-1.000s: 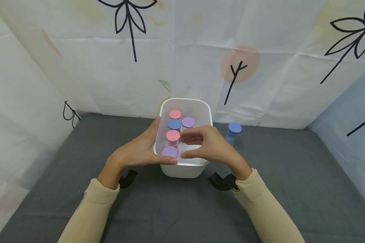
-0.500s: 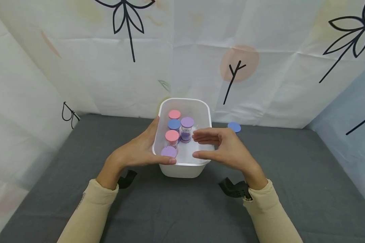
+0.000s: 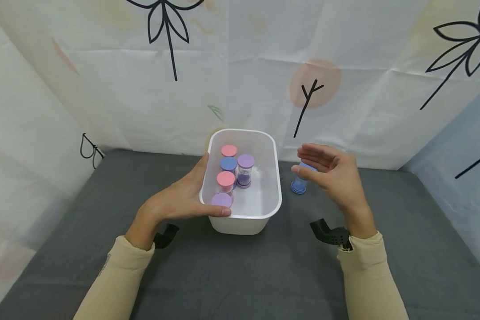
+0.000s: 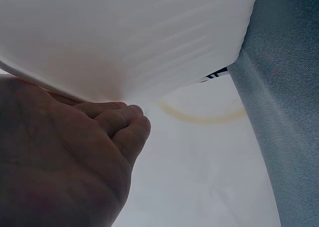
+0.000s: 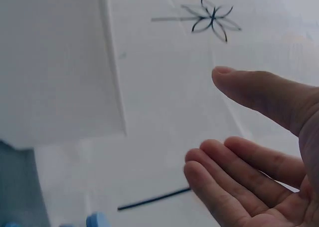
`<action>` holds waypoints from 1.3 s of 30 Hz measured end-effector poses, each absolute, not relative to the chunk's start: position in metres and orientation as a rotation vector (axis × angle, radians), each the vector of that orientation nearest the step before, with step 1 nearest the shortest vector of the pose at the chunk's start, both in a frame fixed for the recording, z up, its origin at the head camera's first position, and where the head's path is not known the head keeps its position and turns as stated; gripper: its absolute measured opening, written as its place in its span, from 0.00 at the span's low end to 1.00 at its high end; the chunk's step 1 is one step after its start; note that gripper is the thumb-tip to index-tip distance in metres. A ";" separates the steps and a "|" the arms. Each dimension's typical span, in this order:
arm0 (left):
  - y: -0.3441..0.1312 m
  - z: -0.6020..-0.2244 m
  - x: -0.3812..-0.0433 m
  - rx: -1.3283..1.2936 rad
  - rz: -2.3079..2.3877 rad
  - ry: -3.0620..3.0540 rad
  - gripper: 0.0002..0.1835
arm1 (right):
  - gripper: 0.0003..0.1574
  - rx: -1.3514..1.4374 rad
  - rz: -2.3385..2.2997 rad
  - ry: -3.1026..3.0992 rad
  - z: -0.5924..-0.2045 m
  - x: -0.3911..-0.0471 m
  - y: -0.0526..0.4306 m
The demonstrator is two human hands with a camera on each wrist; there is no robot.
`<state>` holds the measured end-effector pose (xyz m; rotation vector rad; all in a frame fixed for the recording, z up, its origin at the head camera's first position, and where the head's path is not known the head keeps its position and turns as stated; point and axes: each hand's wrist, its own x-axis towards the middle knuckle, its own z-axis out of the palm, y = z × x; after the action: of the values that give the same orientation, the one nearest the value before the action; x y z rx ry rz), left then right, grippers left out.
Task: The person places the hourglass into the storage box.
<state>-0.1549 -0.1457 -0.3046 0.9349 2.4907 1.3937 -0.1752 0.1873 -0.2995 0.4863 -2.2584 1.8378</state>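
A white plastic bin [image 3: 244,225] stands mid-table, its left rim and near corner gripped by my left hand [image 3: 176,195]. In the left wrist view, the fingers [image 4: 117,119] lie against the bin's outer wall below the rim. Inside are sand timers with coloured caps: a purple one [image 3: 245,171] stands beside a left row with two pink caps, a blue cap [image 3: 229,164] and a purple cap [image 3: 222,199]. Right of the bin, a blue sand timer [image 3: 298,186] stands on the table. My right hand [image 3: 336,178] hovers at it, thumb and fingers apart, partly covering its top; I see no grip.
Dark grey cloth [image 3: 240,275] covers the table. A white patterned curtain [image 3: 260,89] hangs close behind the bin and the blue timer. The bin's right half shows bare floor [image 3: 264,195].
My right hand has left the inside of the bin and moved right to the blue sand timer, leaving the purple timer standing in the bin. My left hand keeps its place on the bin.
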 end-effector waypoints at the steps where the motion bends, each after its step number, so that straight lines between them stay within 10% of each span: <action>1: -0.146 -0.304 -0.155 0.936 1.393 2.494 0.66 | 0.35 0.453 1.805 -2.257 -0.300 -0.177 0.190; 39: -0.146 -0.306 -0.156 0.934 1.408 2.483 0.67 | 0.33 0.221 1.783 -2.499 -0.386 -0.230 0.227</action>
<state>-0.1556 -0.1465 -0.3057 0.9338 2.4833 1.4078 -0.2298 0.2272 -0.3857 0.2210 -2.4989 1.7831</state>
